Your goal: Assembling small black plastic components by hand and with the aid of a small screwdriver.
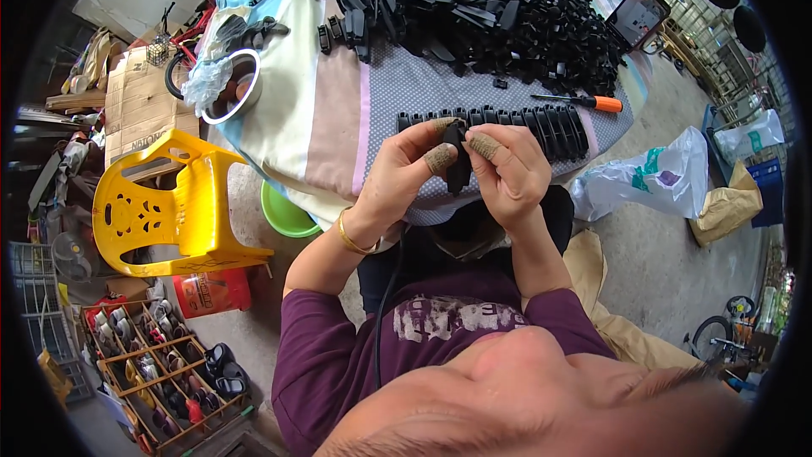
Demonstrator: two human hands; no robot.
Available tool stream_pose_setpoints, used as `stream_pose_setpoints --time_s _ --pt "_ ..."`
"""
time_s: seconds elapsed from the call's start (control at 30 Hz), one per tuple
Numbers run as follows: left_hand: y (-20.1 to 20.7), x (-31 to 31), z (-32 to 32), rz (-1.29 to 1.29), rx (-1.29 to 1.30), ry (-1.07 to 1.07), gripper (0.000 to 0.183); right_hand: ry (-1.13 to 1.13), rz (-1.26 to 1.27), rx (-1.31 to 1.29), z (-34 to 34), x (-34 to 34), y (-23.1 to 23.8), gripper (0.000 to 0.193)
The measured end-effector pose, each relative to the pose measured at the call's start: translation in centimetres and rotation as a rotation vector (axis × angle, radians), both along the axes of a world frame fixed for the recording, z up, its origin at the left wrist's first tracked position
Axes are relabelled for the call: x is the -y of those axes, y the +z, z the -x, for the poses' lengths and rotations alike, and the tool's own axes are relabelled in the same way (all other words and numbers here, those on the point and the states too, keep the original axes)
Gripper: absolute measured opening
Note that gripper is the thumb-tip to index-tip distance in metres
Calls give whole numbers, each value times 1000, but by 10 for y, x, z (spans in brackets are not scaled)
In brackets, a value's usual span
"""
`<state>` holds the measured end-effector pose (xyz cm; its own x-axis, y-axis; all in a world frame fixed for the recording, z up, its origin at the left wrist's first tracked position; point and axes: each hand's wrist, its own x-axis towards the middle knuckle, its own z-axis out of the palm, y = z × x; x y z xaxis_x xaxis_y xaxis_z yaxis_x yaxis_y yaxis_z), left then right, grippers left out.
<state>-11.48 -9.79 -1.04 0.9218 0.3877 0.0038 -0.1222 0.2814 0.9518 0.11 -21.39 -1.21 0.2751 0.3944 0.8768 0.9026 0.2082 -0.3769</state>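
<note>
Between my two hands, over the table's near edge, is a small black plastic part [458,167]. My left hand [408,167] pinches it from the left, with tan tape wrapped on thumb and finger. From the other side my right hand [514,171] grips its upper end, and tape covers a finger there too. Just beyond my hands lies a row of black plastic parts [554,131], set side by side. Farther back a large heap of loose black parts [474,8] covers the cloth. What exactly the held part is, I cannot tell.
An orange-handled screwdriver [605,104] lies right of the row. A white bowl [248,101] stands at the table's left, a tablet [639,15] at the far right. Around the table are a yellow plastic chair [190,207], a green basin [283,213] and a white plastic bag [647,173].
</note>
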Motion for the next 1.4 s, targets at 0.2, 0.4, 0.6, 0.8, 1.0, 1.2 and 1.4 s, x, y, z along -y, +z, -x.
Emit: stream_pose_setpoints --time_s 0.2,0.4,0.6,0.8,1.0,1.2,1.4 --pt "2 2 2 -122 38 41 31 90 234 0 4 10 12 22" --pt "11 8 13 -233 16 51 32 172 303 17 11 23 11 35" --pt "36 2 23 -174 42 76 38 308 27 -277 20 12 3 55" --pt "13 -59 39 -326 -162 294 33 1717 -373 -1116 56 15 50 80" --pt "0 -82 36 -441 -529 169 35 1947 -78 -1444 66 13 86 82" --pt "-2 -84 26 -874 -414 140 33 2097 -156 -1216 77 5 74 83" --pt "-5 -76 28 -911 -406 252 32 1816 59 -1510 79 16 76 93"
